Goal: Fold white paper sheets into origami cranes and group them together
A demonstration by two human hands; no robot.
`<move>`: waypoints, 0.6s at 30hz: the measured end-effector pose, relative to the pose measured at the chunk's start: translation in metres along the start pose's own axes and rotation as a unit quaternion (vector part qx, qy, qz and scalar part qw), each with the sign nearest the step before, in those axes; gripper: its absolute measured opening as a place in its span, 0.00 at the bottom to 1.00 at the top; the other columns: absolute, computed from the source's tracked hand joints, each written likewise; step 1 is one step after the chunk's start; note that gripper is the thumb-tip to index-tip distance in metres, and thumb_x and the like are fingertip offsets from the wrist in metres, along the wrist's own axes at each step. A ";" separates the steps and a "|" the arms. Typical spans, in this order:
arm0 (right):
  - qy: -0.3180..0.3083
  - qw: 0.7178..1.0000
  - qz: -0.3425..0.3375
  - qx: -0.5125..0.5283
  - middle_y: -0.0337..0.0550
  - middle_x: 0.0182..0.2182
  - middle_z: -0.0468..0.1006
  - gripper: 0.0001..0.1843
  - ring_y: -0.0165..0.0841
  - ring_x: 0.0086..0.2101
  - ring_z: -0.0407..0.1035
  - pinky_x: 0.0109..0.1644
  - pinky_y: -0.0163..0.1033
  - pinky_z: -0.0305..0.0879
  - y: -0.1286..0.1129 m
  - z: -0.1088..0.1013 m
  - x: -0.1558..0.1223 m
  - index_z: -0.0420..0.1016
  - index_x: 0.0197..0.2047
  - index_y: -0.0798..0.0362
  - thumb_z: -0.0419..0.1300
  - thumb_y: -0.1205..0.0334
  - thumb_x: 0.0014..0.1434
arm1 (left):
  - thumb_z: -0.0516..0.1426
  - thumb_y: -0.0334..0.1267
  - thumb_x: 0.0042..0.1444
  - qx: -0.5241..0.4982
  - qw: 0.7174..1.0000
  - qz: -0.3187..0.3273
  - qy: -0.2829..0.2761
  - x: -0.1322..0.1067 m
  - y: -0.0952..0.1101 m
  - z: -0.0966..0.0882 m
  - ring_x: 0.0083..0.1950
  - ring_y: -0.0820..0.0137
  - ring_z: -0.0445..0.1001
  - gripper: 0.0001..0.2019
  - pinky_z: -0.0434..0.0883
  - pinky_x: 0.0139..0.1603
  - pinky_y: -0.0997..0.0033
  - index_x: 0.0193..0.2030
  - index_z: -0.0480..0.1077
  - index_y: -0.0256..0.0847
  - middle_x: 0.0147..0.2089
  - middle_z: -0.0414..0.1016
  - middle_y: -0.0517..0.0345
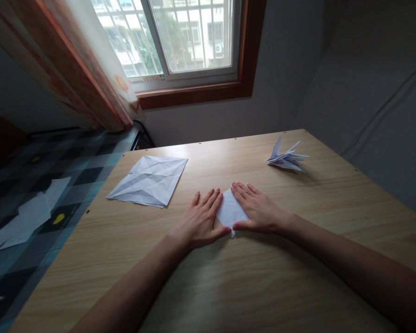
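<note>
A small folded piece of white paper (pixel 230 209) lies on the wooden table between my hands, its narrow tip pointing toward me. My left hand (pixel 205 217) rests flat over its left edge, fingers stretched out and pointing away from me. Over the right edge my right hand (pixel 257 207) lies flat in the same way. Both thumbs reach in toward the paper's near tip. Parts of the paper's left and right sides are hidden under my fingers.
Creased white sheets (pixel 150 179) lie at the table's far left. A folded paper figure with pointed flaps (pixel 287 159) stands at the far right of the table (pixel 208 296). More white paper (pixel 31 215) lies on a checked cloth (pixel 7 185) left of the table. Beyond is a window (pixel 194 37).
</note>
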State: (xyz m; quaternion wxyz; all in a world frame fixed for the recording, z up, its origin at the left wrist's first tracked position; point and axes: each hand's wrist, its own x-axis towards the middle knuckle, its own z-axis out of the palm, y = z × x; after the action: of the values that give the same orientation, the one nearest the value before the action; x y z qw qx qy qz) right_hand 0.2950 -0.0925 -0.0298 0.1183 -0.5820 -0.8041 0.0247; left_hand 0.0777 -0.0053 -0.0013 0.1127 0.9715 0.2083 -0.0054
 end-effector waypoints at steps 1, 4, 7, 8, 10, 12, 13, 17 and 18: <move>-0.002 1.000 0.002 -0.003 0.69 0.67 0.50 0.57 0.53 0.67 0.45 0.69 0.57 0.45 0.000 0.000 -0.002 0.50 0.69 0.70 0.50 0.27 0.56 | 0.49 0.65 0.58 0.001 1.000 -0.001 0.001 0.000 0.000 0.000 0.74 0.50 0.43 0.45 0.39 0.71 0.43 0.72 0.46 0.34 0.73 0.43 0.37; -0.007 1.000 0.009 -0.008 0.68 0.67 0.50 0.55 0.52 0.67 0.44 0.69 0.57 0.44 0.001 -0.001 -0.011 0.49 0.69 0.70 0.50 0.29 0.57 | 0.49 0.65 0.57 0.005 1.000 -0.006 -0.004 0.001 0.001 -0.001 0.74 0.50 0.42 0.46 0.39 0.71 0.43 0.72 0.46 0.32 0.73 0.43 0.36; -0.010 1.000 0.020 -0.014 0.67 0.68 0.50 0.54 0.51 0.67 0.44 0.69 0.57 0.44 0.002 -0.003 -0.021 0.48 0.70 0.68 0.50 0.30 0.58 | 0.49 0.65 0.57 0.010 1.000 -0.007 -0.009 0.001 0.001 -0.001 0.74 0.50 0.42 0.46 0.39 0.71 0.43 0.72 0.46 0.32 0.73 0.42 0.36; -0.012 1.000 0.022 -0.017 0.66 0.68 0.50 0.54 0.51 0.67 0.44 0.69 0.57 0.44 0.003 -0.003 -0.024 0.48 0.70 0.68 0.50 0.30 0.58 | 0.49 0.65 0.57 0.011 1.000 -0.006 -0.006 0.001 0.001 -0.001 0.74 0.50 0.43 0.46 0.39 0.71 0.44 0.72 0.46 0.32 0.73 0.42 0.36; -0.017 0.999 0.025 -0.024 0.65 0.68 0.50 0.53 0.50 0.68 0.44 0.69 0.57 0.43 0.003 -0.004 -0.031 0.47 0.70 0.67 0.48 0.30 0.59 | 0.49 0.65 0.57 0.014 1.000 -0.003 0.000 0.001 0.001 0.000 0.74 0.50 0.43 0.46 0.39 0.71 0.44 0.72 0.46 0.33 0.73 0.43 0.36; -0.025 0.999 0.025 -0.029 0.64 0.68 0.50 0.54 0.50 0.68 0.44 0.69 0.56 0.43 0.004 -0.006 -0.037 0.47 0.71 0.67 0.47 0.29 0.59 | 0.48 0.65 0.57 0.025 1.000 -0.005 -0.003 0.001 0.000 0.000 0.74 0.51 0.43 0.46 0.39 0.71 0.45 0.72 0.45 0.33 0.74 0.43 0.37; -0.030 0.999 0.025 -0.032 0.64 0.68 0.50 0.54 0.49 0.68 0.44 0.69 0.56 0.43 0.004 -0.006 -0.040 0.46 0.71 0.67 0.46 0.29 0.59 | 0.48 0.66 0.57 0.032 0.999 -0.007 -0.006 0.001 0.000 0.001 0.75 0.51 0.42 0.46 0.39 0.71 0.45 0.72 0.45 0.33 0.74 0.42 0.38; -0.042 0.998 0.028 -0.048 0.64 0.68 0.49 0.54 0.48 0.68 0.42 0.70 0.55 0.42 0.003 -0.008 -0.050 0.46 0.70 0.68 0.44 0.28 0.59 | 0.46 0.67 0.57 0.057 0.998 -0.015 -0.016 0.002 0.001 0.001 0.75 0.54 0.40 0.47 0.39 0.72 0.48 0.72 0.44 0.33 0.74 0.39 0.41; -0.043 0.997 0.028 -0.052 0.64 0.68 0.49 0.54 0.48 0.68 0.42 0.70 0.55 0.42 0.003 -0.008 -0.053 0.47 0.70 0.68 0.44 0.29 0.60 | 0.46 0.67 0.57 0.060 0.998 -0.016 -0.018 0.002 0.002 0.000 0.75 0.54 0.40 0.47 0.39 0.72 0.48 0.72 0.43 0.33 0.74 0.39 0.41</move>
State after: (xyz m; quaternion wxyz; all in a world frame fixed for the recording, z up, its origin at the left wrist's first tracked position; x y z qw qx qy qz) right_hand 0.3146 -0.1419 -0.0307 0.0528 -0.6080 -0.7921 0.0109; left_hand 0.0800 -0.0060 -0.0012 0.0574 0.9729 0.2211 -0.0370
